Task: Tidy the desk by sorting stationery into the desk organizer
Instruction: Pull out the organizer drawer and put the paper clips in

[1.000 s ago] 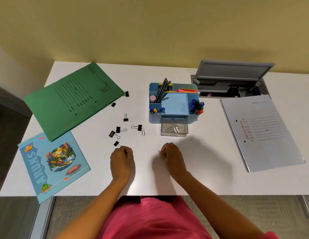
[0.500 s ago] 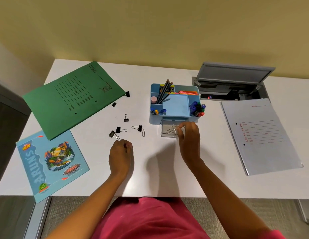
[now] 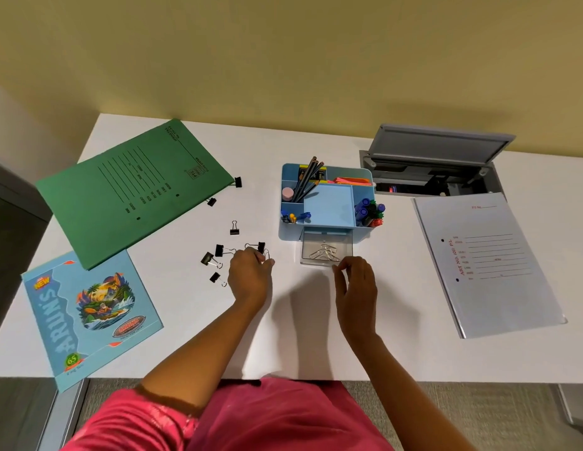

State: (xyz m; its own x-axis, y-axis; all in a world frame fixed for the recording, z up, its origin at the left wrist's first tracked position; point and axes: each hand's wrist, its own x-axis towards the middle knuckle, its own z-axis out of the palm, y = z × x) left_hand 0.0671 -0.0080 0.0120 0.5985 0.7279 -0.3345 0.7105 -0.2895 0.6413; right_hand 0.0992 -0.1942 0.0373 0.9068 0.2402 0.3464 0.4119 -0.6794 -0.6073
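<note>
A blue desk organizer [image 3: 288, 235] stands mid-desk holding pencils, markers and sticky notes. Its clear drawer [image 3: 346, 248] is pulled out, with several silver paper clips [image 3: 324, 252] inside. Loose black binder clips [image 3: 220, 250] lie to its left, one of them [image 3: 261, 246] beside a silver paper clip [image 3: 267, 254]. My left hand [image 3: 249, 276] reaches into that group, and its fingertips and thumb pinch the loose paper clip. My right hand [image 3: 355, 288] hovers just in front of the drawer with relaxed fingers, holding nothing.
A green folder [image 3: 130, 193] lies at back left, with two binder clips [image 3: 238, 182] at its edge. A blue notebook [image 3: 88, 310] sits at front left and a white file [image 3: 485, 262] at right. An open cable hatch [image 3: 436, 164] is behind the file.
My right hand carried a paper clip to the drawer, let it go and drew back a little. My left hand moved forward from the desk front to the paper clip by the binder clips.
</note>
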